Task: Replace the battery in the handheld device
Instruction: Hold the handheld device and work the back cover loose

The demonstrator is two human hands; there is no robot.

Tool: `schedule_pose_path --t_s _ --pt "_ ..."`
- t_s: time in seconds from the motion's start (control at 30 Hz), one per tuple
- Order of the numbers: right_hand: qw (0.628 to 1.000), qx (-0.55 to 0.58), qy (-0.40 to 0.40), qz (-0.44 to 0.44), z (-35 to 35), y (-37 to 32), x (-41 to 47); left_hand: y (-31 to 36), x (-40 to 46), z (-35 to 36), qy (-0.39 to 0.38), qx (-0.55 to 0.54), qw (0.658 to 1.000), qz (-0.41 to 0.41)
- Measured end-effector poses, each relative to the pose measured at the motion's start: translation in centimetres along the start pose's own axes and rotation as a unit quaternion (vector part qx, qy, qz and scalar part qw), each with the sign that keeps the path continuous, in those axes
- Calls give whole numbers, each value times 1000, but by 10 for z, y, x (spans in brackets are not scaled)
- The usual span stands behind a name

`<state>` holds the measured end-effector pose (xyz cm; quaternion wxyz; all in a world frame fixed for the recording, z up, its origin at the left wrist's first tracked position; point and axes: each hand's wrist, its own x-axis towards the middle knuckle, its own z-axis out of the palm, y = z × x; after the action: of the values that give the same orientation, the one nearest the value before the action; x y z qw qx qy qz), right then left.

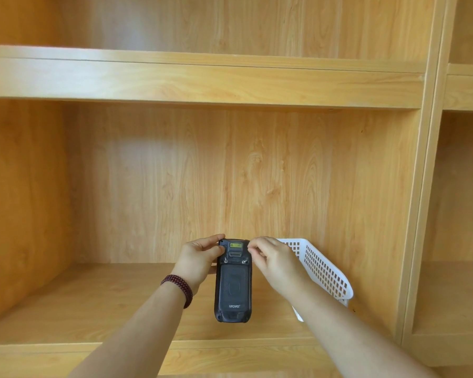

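A dark handheld device (233,285) lies back side up on the wooden shelf (93,309), its battery cover closed and a small yellow-green label near its far end. My left hand (201,259) grips the device's far left corner, thumb on its back beside the left latch screw. My right hand (275,261) has its fingertips pinched at the far right corner by the right latch screw. A dark red bead bracelet (179,287) sits on my left wrist. No loose battery is in sight.
A white perforated plastic basket (322,266) stands just right of the device, partly behind my right hand and forearm. The shelf bay has a wooden back panel, a side wall at the left, an upright at the right, and another shelf board above.
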<state>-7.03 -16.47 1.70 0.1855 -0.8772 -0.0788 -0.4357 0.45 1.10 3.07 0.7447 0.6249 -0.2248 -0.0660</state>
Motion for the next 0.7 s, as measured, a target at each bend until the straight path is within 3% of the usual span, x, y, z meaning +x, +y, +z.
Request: schedule_pose_path --t_s 0.13,0.33,0.7 --pt "977 140 0 161 1 -9 -10 8 1 -1 8 -5 1000 18" --pt "915 257 93 297 19 -36 -16 4 0 3 33 -11 999 34" --pt "819 307 107 472 20 -56 2 -2 -4 9 53 35 996 61"
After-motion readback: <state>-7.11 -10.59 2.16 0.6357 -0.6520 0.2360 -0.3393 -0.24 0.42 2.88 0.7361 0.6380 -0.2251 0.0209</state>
